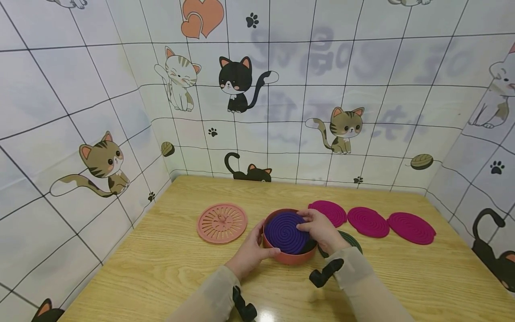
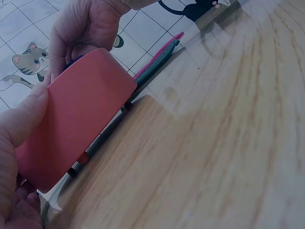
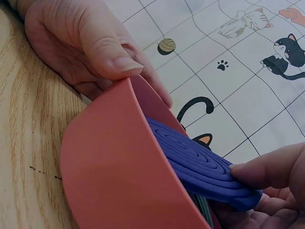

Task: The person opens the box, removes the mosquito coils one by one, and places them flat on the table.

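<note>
A coral round holder [image 1: 293, 259] stands on the table, with a dark blue spiral coaster [image 1: 286, 231] tilted in its mouth. My left hand [image 1: 254, 251] grips the holder's left side, the thumb along its rim. From the right, my right hand [image 1: 322, 231] pinches the coaster's edge between thumb and fingers. In the right wrist view the blue coaster [image 3: 190, 157] slants partly out over the rim, and the green edge of another coaster [image 3: 201, 207] shows beneath it inside the holder [image 3: 119, 162]. The holder's bottom is hidden.
A coral slotted lid [image 1: 222, 223] lies to the left. On the right are three magenta spiral coasters [image 1: 368, 222] in a row. A dark green coaster [image 1: 351, 239] lies partly hidden behind the right hand. Cat-print sheeting [image 1: 297, 103] walls the wooden table [image 1: 169, 268].
</note>
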Tool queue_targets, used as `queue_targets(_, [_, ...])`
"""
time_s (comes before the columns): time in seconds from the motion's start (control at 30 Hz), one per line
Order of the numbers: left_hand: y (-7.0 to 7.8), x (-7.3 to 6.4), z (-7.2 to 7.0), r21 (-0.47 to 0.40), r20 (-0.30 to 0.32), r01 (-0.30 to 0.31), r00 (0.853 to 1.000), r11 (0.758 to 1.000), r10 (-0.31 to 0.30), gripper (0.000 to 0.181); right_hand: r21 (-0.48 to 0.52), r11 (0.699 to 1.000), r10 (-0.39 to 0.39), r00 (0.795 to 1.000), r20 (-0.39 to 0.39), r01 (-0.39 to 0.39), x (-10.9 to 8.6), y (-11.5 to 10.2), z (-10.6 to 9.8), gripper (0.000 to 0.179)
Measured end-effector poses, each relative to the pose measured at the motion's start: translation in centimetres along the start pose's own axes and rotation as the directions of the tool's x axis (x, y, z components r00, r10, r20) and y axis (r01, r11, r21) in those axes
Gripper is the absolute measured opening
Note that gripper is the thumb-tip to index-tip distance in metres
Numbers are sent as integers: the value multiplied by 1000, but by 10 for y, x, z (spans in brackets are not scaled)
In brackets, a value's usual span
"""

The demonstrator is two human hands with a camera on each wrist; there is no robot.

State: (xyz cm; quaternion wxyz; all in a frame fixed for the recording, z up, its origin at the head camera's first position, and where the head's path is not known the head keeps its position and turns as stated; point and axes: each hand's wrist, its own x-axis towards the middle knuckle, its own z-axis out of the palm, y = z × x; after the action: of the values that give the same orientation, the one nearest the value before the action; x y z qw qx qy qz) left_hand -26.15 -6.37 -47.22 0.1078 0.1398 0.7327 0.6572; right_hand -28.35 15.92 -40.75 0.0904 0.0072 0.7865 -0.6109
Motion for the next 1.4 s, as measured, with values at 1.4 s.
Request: queue_targets(1.4, [-4, 2, -1, -32, 2, -44, 999, 999, 44, 100, 398, 917, -16, 996, 84, -19, -15, 12, -76, 38])
